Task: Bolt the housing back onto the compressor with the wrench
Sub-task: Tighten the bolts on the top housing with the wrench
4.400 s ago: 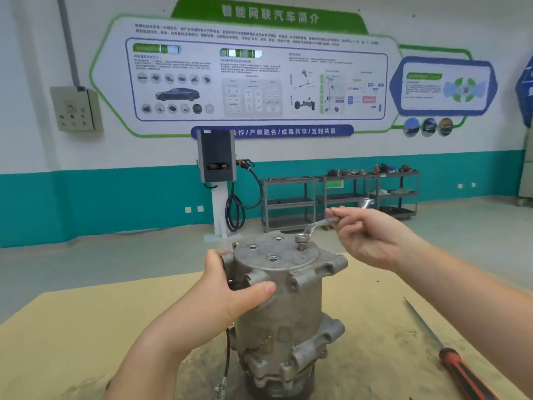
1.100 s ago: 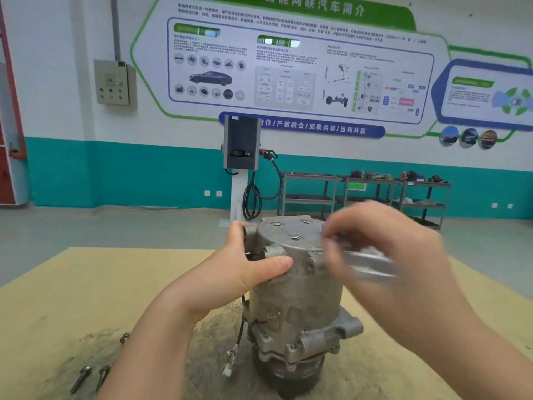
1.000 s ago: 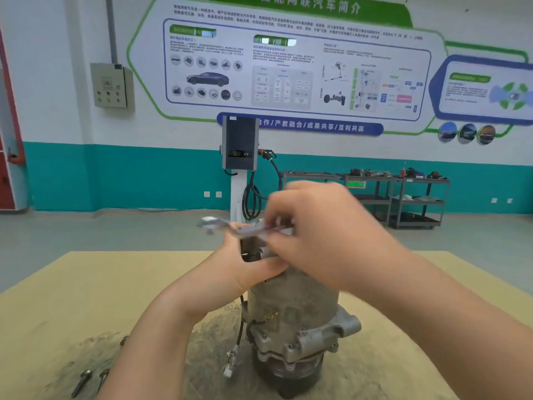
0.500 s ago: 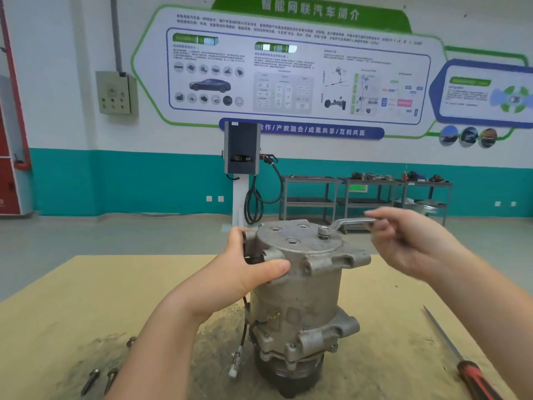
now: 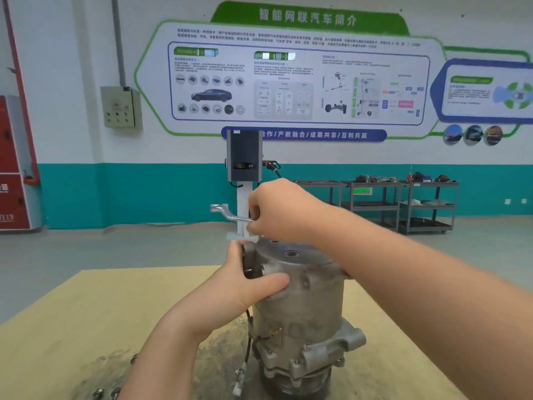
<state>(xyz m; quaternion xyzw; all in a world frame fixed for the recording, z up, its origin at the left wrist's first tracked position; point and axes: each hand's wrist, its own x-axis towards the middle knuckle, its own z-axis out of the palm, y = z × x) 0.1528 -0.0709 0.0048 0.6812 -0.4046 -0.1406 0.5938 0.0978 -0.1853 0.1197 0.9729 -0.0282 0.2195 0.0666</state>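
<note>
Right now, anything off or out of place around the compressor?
Little. Dark grime stains the tabletop around the compressor, and loose bolts lie at its front-left edge. The left hand grips the housing; the right hand holds the wrench.

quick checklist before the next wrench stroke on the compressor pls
1. Left hand steadies the compressor: ok.
2. Right hand grips the wrench: ok.
3. Wrench seated on a bolt head: cannot tell, the right hand hides it.
4. Compressor upright on the table: ok.
5. Left fingers out of the wrench's sweep: cannot tell, the handle sticks out leftward just above them.
6. Spare bolts within reach at the table's near edge: ok.
</note>
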